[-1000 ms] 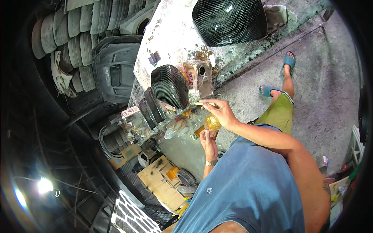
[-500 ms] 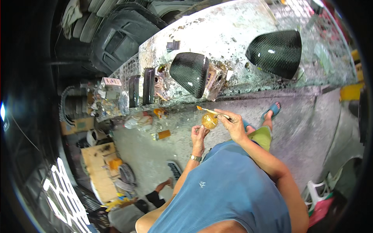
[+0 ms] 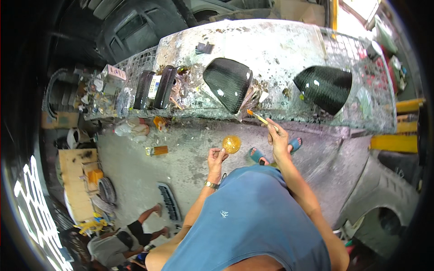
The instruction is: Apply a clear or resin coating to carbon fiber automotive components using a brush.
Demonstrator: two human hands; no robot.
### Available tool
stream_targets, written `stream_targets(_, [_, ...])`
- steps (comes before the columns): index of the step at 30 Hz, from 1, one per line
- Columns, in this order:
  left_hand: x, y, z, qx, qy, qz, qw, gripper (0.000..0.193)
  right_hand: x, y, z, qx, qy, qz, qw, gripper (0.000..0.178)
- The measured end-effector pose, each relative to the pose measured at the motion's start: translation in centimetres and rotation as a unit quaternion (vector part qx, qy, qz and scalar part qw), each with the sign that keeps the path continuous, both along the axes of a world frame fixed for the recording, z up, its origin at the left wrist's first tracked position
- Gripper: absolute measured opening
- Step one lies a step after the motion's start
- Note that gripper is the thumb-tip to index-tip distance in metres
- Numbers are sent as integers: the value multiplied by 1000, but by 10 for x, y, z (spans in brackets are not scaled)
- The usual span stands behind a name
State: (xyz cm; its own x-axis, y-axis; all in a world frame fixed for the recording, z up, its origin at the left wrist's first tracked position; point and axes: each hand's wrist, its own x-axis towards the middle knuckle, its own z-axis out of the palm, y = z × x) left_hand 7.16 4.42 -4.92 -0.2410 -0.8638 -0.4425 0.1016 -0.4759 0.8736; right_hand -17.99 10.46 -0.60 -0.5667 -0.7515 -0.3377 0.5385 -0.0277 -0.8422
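Note:
My left hand (image 3: 218, 158) grips the edge of a small round cup (image 3: 231, 144) with amber, bubbly liquid in it. In my right hand (image 3: 278, 134) is a paintbrush (image 3: 258, 118), its orange-wet tip pointing up and left. That tip is close to the lower end of a glossy black carbon-weave cover (image 3: 227, 85) propped near the bench's front edge; whether they touch I cannot tell. A second carbon-weave cover (image 3: 324, 89) rests farther right. Two dark, narrow glossy pieces (image 3: 165, 87) stand side by side at the left.
The stained white worktable (image 3: 271, 43) stretches across in front of me. On the floor at left are a plastic bag (image 3: 131, 128), an amber container (image 3: 159, 150) and a black grille (image 3: 169, 201). Another person (image 3: 118, 241) is low down at the lower left. A grey panel (image 3: 379, 198) stands at right.
My right hand has moved the brush away from the cup, up and right toward the nearer cover. My left hand still holds the cup. The whole view has shifted.

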Motion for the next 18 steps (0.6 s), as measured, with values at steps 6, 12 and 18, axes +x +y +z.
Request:
stream_targets(6, [5,-4,-5,0,12,12,1000,22,-25,40,12,80,122,-6,989,30])
stream_targets(12, [7,0,-17,25,63,58,996,23,-42,42,61,112,203,-15,973,26])
stream_targets(18, [-1,-11,-8,19,67,87,994,24,-45,-20,127,67,341,165,923,9])
